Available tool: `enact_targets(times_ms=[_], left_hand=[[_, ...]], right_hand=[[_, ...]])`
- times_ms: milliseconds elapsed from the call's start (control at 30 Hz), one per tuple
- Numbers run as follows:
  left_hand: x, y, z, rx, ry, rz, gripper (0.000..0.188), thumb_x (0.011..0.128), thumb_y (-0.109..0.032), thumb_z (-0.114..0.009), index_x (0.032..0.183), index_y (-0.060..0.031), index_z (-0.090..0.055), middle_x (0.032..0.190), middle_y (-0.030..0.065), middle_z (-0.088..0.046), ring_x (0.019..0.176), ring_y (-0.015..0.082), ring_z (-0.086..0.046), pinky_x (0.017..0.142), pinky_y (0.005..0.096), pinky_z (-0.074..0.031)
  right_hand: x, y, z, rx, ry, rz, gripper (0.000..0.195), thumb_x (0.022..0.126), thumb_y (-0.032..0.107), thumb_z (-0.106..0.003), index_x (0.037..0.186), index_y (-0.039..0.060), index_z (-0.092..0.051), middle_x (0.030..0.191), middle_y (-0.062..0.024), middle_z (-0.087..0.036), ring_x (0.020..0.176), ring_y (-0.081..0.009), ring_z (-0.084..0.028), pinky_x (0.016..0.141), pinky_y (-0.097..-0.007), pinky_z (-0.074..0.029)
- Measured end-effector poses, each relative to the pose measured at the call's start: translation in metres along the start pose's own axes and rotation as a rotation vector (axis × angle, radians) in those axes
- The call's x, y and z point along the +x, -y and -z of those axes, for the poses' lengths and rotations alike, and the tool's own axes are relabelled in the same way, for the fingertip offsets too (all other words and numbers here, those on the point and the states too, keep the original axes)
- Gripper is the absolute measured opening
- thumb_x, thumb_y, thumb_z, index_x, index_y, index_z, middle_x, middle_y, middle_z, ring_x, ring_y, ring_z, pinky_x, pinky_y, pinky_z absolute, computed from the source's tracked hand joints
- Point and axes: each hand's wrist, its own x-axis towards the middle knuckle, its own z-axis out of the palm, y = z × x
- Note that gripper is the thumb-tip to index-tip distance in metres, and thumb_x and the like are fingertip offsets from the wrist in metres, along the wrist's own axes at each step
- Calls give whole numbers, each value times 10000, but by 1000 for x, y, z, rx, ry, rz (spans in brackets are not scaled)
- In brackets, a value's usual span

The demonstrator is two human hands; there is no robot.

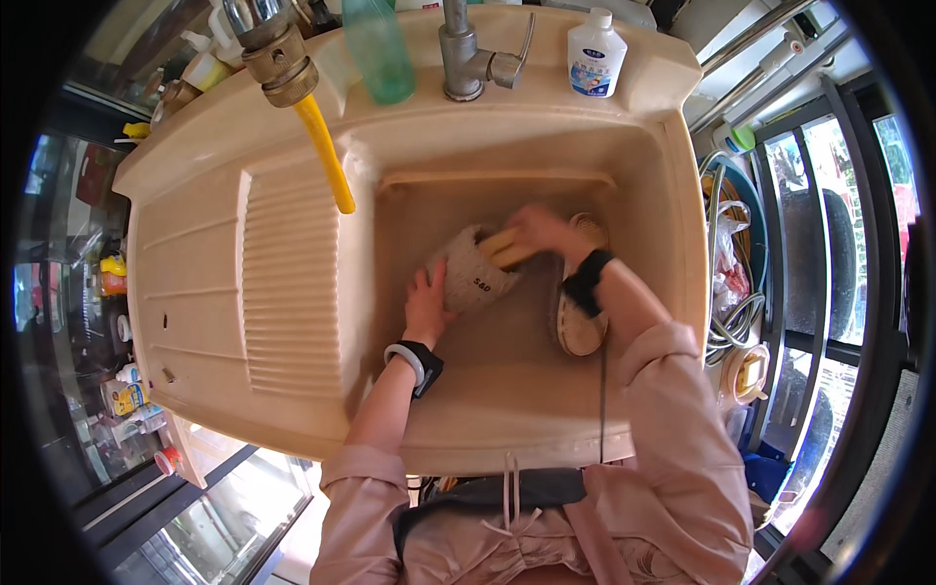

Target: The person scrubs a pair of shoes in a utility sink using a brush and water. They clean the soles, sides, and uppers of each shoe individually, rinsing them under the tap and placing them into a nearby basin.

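Note:
My left hand (430, 303) steadies a grey, rough-textured slipper (464, 281) that bears dark lettering, low in the beige sink basin. At the slipper's opening, my right hand (540, 232) grips a yellow scrubbing brush (504, 248); motion blur hides its bristles and exact shape. Part of the brush sits inside the opening. A second slipper (583, 329), pale along its edge, lies lengthwise on the basin floor at the right. My right wrist and its black band cover its middle.
The sink (523, 431) has a ribbed washboard (292, 292) on its left. A yellow hose (325, 153) hangs from a brass tap fitting (285, 69). Along the back ledge stand a green bottle (380, 58), a lever faucet (468, 66) and a white bottle (596, 55).

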Motion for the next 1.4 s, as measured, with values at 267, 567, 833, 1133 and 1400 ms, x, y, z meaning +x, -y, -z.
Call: enact_targets(times_ms=[267,567,833,1133,1400], left_hand=[[6,-13,5,13,49,95,1098,585,-110,-858,1462,-255,-213,1324,197,-345,1147,460,-444,899,500,-498],[-1,-5,0,14,31,57,1123,562,-101,-860,1470,-190,-205,1330,251,-381,1172,456,-451,974,471,-442],[-4,12,-12,-50,-10,105,1119,580,-124,-867,1470,-269,-205,1347,212,-370,1182,471,-429,925,491,-483],[-12,5,-1,-29,-99,40,1024,586,-50,-836,1436,-215,-291,1281,221,-423,1116,461,-475,935,493,-457],[-10,17,2,-64,-5,26,1038,584,-44,-839,1440,-226,-281,1321,222,-395,1150,459,-458,955,478,-454]], right_hand=[[15,19,-56,-154,-72,42,261,702,192,-671,926,60,-699,925,-172,-678,860,-340,-648,796,-418,-512],[3,21,-29,-135,69,101,286,662,242,-686,895,77,-695,898,-173,-676,874,-375,-635,790,-424,-512],[-11,17,15,-196,103,46,311,667,108,-687,963,12,-676,895,-237,-647,858,-403,-623,787,-428,-512],[-8,-26,43,97,115,-125,266,679,191,-694,914,66,-694,877,-202,-664,864,-366,-641,766,-426,-511],[6,-31,8,-37,94,-10,344,707,150,-699,1034,49,-677,907,-219,-662,884,-383,-634,808,-428,-507]])
